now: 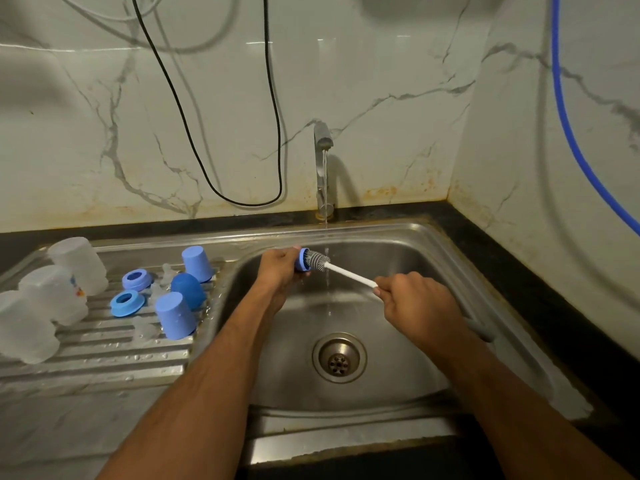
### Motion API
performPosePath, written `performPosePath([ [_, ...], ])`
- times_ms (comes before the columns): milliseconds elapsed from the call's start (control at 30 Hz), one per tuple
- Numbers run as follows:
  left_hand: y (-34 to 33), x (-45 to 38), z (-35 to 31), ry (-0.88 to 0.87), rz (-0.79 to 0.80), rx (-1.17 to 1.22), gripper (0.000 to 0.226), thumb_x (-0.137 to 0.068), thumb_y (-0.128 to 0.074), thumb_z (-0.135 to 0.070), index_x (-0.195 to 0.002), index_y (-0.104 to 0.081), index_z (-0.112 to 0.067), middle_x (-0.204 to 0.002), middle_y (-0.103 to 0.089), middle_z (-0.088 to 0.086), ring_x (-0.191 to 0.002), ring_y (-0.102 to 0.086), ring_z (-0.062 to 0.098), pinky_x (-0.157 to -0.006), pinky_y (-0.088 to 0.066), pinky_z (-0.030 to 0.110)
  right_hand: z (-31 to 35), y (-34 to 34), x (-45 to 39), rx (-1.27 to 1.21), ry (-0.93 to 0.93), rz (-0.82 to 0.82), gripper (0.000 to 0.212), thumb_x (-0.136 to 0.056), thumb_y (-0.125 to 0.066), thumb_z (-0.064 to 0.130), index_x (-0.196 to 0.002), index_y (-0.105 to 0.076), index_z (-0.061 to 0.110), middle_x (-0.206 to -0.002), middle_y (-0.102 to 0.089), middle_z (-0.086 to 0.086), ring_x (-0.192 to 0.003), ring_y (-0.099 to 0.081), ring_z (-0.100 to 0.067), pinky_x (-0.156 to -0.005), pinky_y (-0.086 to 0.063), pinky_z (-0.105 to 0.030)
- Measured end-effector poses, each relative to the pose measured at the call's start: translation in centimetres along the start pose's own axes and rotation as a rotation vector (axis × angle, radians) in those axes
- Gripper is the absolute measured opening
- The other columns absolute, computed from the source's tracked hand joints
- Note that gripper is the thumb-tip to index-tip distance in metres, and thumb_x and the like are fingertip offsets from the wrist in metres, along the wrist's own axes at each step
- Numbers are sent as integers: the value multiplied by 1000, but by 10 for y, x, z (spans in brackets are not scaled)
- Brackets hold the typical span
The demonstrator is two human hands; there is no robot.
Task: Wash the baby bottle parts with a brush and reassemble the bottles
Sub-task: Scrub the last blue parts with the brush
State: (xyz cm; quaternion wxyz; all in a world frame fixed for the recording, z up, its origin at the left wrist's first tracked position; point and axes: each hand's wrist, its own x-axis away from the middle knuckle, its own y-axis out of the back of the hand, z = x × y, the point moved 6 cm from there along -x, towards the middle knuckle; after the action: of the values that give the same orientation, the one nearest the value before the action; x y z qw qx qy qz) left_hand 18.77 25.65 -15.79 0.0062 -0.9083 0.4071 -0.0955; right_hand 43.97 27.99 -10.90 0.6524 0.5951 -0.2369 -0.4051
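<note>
- Both forearms reach up from the bottom edge of the frame over the steel sink, whose drain sits low in the centre.
- Right hand, right of centre, has its fingers curled round the white handle of the brush; the grey bristle head points left.
- Left hand, just left of centre, grips a blue bottle ring, and the bristles enter its opening (how deep they go cannot be told).
- Water falls in a thin stream from the tap at the upper centre, passing just beside the bristle head.
- On the ribbed drainboard at the left stand three upside-down blue caps, with two more blue rings lying flat beside them.
- Clear teats lie among the blue parts, hard to make out.
- Three frosted bottles stand mouth-down at the far left of the frame.
</note>
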Motion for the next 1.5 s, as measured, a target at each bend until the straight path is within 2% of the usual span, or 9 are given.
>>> performPosePath([
  [100, -2, 2, -1, -65, 1, -65, 19, -101, -57, -20, -91, -67, -9, -98, -67, 16, -89, -68, 23, -88, -60, 38, -3, -7, 0, -66, -12, 59, 23, -103, -49, 41, -103, -68, 27, -86, -65, 7, -77, -61, -11, -68, -47, -29],
  [200, 1, 0, 1, -71, -11, -56, 20, -102, -55, -22, -98, -68, -6, -99, -68, 15, -87, -69, 21, -86, -60, 36, -8, -3, 4, -158, 17, 34, 30, -100, -54, 45, -115, -70, 25, -101, -69, 5, -89, -64, -12, -82, -54, -34],
  [300, 1, 1, 3, -58, -20, -39, 23, -103, -54, -22, -106, -68, -4, -100, -70, 15, -89, -70, 22, -82, -61, 34, -5, 12, 9, -42, 31, -91, 31, -103, -47, 46, -116, -70, 30, -94, -67, 6, -84, -62, -14, -72, -48, -30],
  [400, -5, 4, 2, -71, -9, -57, 21, -104, -53, -19, -96, -69, -8, -98, -70, 15, -91, -69, 24, -85, -61, 37, 2, 16, 11, 37, -17, -94, 28, -105, -44, 40, -106, -69, 27, -83, -64, 7, -72, -59, -12, -62, -43, -27],
  [633, -1, 2, 5, -71, -11, -139, 29, -103, -55, -26, -99, -70, -1, -99, -70, 17, -93, -71, 26, -89, -59, 39, 0, 7, 13, -137, -26, 60, 25, -101, -53, 41, -104, -70, 22, -90, -65, 7, -83, -63, -12, -81, -55, -35],
  [833, -14, -1, 11, -42, -4, -120, 29, -103, -55, -25, -104, -68, 1, -96, -71, 17, -87, -71, 24, -86, -60, 37, -2, 22, 16, 29, -79, -91, 30, -105, -46, 43, -104, -70, 24, -76, -56, 6, -68, -55, -13, -63, -42, -29],
  [1033, -10, 0, 7, -102, 4, -158, 29, -103, -55, -26, -101, -70, -1, -96, -71, 16, -90, -71, 24, -91, -59, 39, -2, 7, 12, -144, -95, 66, 23, -101, -55, 38, -103, -69, 21, -84, -63, 6, -73, -58, -8, -65, -44, -28],
  [1267, -15, 1, 6, -121, 1, -135, 28, -103, -54, -24, -107, -70, -1, -99, -73, 15, -92, -72, 23, -92, -59, 40, -5, 21, 15, -46, -124, -100, 29, -104, -47, 43, -95, -65, 22, -72, -51, 8, -65, -50, -10, -62, -38, -29],
  [1500, -12, 0, 8, -140, 8, -189, 31, -103, -54, -28, -95, -71, -3, -94, -72, 15, -92, -72, 26, -93, -58, 42, -7, 6, 11, -179, -125, 64, 23, -100, -57, 41, -103, -68, 21, -86, -64, 5, -77, -60, -10, -69, -48, -30],
])
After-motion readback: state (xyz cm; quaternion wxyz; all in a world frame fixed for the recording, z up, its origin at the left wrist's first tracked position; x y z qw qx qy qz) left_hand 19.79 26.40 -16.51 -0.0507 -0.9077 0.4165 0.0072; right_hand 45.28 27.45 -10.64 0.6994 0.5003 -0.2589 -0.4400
